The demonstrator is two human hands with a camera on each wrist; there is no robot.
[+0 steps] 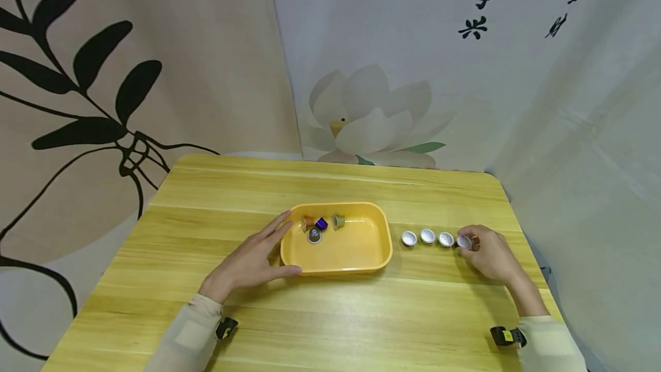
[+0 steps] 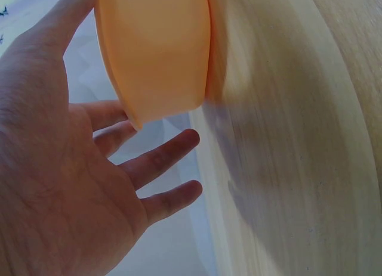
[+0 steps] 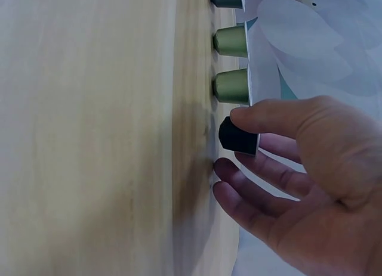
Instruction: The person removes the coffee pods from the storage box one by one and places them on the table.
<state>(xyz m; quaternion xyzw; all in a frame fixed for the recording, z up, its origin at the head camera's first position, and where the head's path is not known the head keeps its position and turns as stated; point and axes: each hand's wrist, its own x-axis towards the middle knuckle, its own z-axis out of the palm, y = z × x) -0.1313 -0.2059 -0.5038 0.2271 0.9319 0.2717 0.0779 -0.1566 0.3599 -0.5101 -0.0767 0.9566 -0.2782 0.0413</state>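
Note:
My right hand [image 1: 490, 254] pinches a black coffee capsule [image 3: 239, 136] between thumb and fingers, its silver lid facing up and its body tilted in the right wrist view. It is at the right end of a row with other lid-up capsules, among them a green capsule [image 3: 231, 87] right beside it. My left hand [image 1: 253, 260] spans the left end of a yellow tray [image 1: 356, 254], thumb at the front corner and fingertips at the back corner, the fingers fairly straight and spread. Inside the tray lie an orange capsule [image 1: 307, 222], a purple capsule [image 1: 321, 224], a pale green capsule [image 1: 338, 221] and a dark capsule [image 1: 314, 235].
The wooden table [image 1: 361, 320] carries the tray near its middle, with the capsule row to the tray's right. A printed curtain [image 1: 392, 27] hangs behind the table's back edge. Each wrist wears a small black strapped device [image 1: 226, 328].

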